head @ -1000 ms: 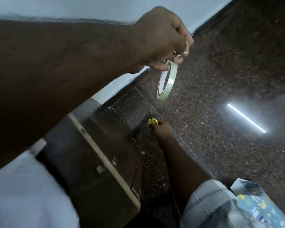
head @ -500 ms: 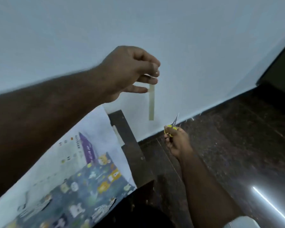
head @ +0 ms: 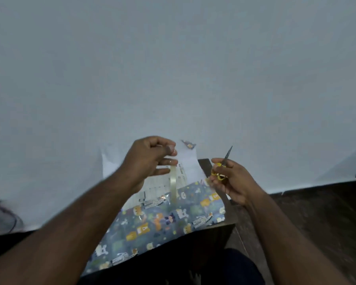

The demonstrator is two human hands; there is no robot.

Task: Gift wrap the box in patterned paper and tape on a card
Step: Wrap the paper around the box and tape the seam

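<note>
Two hands are up at mid-frame: the left hand (head: 150,159) and the right hand (head: 232,179). One strip of tape (head: 173,182) hangs at centre, and one pair of yellow-handled scissors (head: 222,165) shows just right of it. One sheet of patterned paper (head: 162,221) spreads across the lower middle, printed side and white underside both showing.

The wall (head: 173,68) stands close behind the paper (head: 162,223). There is open floor (head: 317,223) to the right. A tape strip (head: 173,182) hangs over the paper.

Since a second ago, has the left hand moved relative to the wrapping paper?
Yes. The left hand, pinching the tape strip, now hangs over the patterned paper by the wall.
</note>
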